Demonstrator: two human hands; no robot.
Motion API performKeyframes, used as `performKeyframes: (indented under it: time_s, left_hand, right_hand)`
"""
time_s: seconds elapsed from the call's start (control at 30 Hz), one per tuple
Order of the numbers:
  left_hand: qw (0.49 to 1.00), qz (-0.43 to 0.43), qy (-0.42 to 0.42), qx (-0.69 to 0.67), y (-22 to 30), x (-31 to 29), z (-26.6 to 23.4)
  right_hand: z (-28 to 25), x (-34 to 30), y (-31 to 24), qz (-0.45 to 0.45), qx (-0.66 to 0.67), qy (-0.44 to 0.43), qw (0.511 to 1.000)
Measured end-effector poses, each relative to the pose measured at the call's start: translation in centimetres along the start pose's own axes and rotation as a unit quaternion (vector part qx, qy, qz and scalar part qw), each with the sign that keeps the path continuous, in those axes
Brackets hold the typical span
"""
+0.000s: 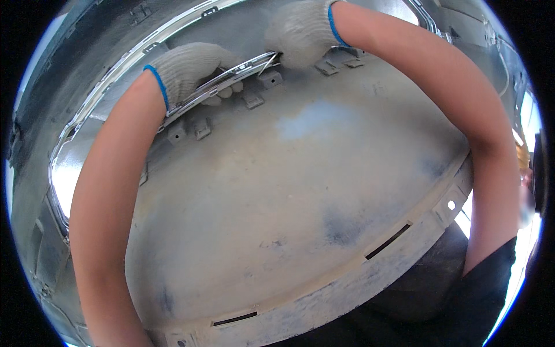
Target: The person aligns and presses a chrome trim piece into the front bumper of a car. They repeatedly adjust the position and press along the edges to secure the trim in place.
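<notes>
Both my hands wear pale knit work gloves with blue cuff edges, and they reach to the far side of a large curved panel, like a vehicle bumper. My left hand is closed round a shiny chrome trim strip; its fingertips poke out below the strip. At the strip's right end, my right hand is curled and rounded, slightly blurred. Its fingers are mostly hidden, so what lies in them cannot be made out. A thin light piece crosses the strip beside that hand.
Small moulded brackets line the panel beneath the strip. A long chrome frame curves along the far left. The panel's near lip has slots and a hole. Dark clothing shows at lower right, with a blurred figure beyond.
</notes>
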State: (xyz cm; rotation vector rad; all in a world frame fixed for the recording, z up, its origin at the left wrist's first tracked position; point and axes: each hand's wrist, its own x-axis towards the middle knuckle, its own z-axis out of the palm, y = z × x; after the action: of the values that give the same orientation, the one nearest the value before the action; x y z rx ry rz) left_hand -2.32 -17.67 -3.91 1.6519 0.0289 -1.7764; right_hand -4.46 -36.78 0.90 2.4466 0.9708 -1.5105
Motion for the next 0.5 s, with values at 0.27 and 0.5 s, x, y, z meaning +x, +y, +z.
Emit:
performKeyframes:
  time_s: [0.27, 0.5]
  left_hand:
    - [0.999, 0.042, 0.016, -0.010, -2.0, 1.4, -0.5]
    - [0.989, 0.037, 0.058, 0.129, -0.8, 1.5, -0.3]
  right_hand:
    - [1.3, 0.5, -0.6, -0.025, -0.057, 0.037, 0.997]
    - [2.5, 0.6, -0.7, -0.002, -0.058, 0.100, 0.993]
